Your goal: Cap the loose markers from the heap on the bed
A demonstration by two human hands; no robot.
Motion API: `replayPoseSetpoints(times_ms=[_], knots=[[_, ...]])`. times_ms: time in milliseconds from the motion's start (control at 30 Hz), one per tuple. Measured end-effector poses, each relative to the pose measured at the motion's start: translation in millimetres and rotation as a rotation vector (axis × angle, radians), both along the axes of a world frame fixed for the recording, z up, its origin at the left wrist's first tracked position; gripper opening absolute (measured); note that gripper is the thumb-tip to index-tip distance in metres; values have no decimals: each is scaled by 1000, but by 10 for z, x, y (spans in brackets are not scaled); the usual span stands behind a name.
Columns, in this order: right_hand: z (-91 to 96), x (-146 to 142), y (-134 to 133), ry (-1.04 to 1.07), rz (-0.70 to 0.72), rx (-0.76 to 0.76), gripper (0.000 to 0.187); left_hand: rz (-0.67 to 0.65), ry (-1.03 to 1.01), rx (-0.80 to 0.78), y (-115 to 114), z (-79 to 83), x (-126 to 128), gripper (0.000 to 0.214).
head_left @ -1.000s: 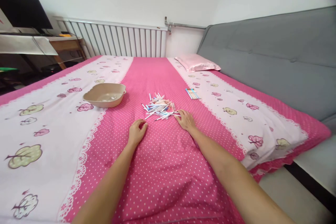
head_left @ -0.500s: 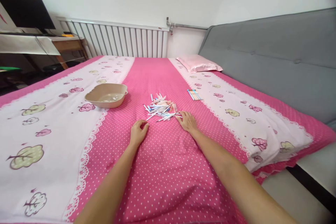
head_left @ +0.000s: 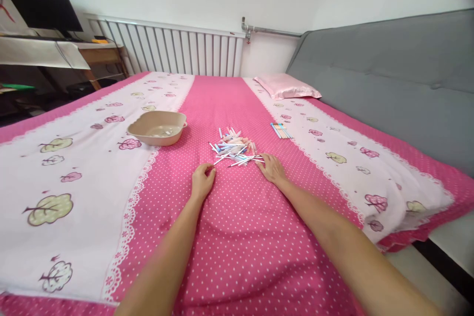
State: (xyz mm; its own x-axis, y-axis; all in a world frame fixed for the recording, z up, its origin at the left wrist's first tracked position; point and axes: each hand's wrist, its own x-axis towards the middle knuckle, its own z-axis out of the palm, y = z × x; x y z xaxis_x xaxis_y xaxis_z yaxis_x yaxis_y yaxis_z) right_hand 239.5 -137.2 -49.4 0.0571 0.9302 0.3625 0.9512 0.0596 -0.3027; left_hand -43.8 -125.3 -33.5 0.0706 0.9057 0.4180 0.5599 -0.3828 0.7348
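A heap of several pastel pens (head_left: 236, 150) lies on the pink dotted strip of the bedsheet (head_left: 237, 237). My right hand (head_left: 272, 168) rests flat at the heap's near right edge, fingers stretched out and touching the pens. My left hand (head_left: 202, 180) lies on the sheet just near-left of the heap, fingers curled loosely, holding nothing that I can see. A small row of several pens (head_left: 281, 130) sits apart on the right, at the edge of the white strip.
A beige plastic bowl (head_left: 157, 128) with something pale inside stands left of the heap. A pink pillow (head_left: 287, 86) lies at the far end. A grey padded headboard (head_left: 388, 74) runs along the right; a radiator (head_left: 166, 52) and a desk (head_left: 55, 52) stand behind.
Both hands have kept their places by the heap. The view has shifted slightly, so everything sits a little further right and higher in the frame.
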Motion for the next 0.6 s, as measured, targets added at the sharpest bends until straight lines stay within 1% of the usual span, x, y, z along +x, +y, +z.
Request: replayPoseSetpoints(times_ms=[167,233,333,400,467,600], knots=[[16,9,0,58,-23,-15,48,21,-12,-15,15,-24,-2,22],[14,15,27,97,-56,-18,51,24,-12,-23,32,-38,8,23],[11,18,122,163,-129,-28,60,29,-3,-44,78,-57,39,25],[23,8,233,192,-154,-46,66,34,13,-59,112,-67,63,28],[55,-14,385,202,-139,-66,69,28,39,-67,137,-71,85,36],[178,-97,766,167,-30,-97,64,-25,103,-40,134,-71,113,49]])
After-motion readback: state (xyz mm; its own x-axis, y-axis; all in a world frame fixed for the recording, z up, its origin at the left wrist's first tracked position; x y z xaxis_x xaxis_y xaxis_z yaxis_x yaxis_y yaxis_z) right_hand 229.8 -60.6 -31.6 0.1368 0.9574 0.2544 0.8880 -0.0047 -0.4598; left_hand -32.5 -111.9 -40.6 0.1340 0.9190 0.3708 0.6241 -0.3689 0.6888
